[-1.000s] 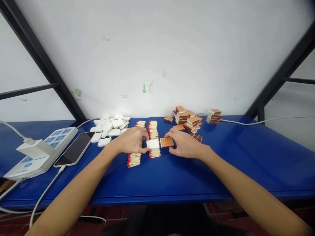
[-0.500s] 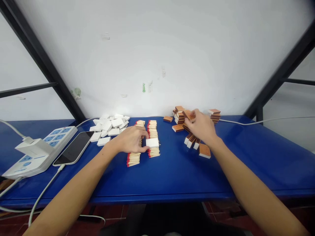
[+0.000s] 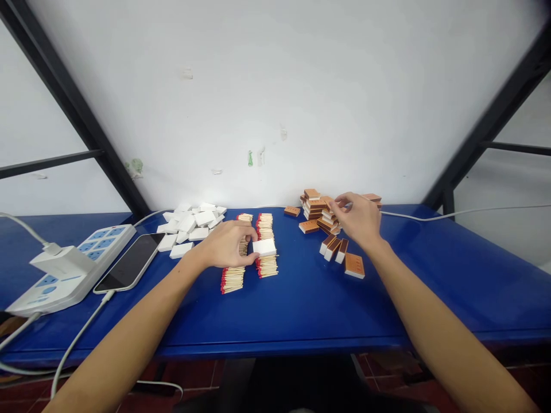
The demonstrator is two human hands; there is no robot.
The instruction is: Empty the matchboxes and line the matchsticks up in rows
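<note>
A person at a blue table point(image 3: 293, 315) is pinching a small white box point(image 3: 264, 248) between the thumb and fingers of the left hand point(image 3: 230, 244), the box covering part of a row of red-tipped matches point(image 3: 266, 226). A second row point(image 3: 232, 278) is lying beside it, partly under the same hand. The right hand point(image 3: 357, 218) is hovering at a pile of brown matchboxes point(image 3: 312, 209), its fingertips bent at a box near the top; whether they are gripping it, one cannot quite tell from this angle. Three matchboxes point(image 3: 331, 249) are standing on edge near another lying flat point(image 3: 354, 266). More white boxes point(image 3: 189, 223) are lying heaped near a phone point(image 3: 129, 264).
</note>
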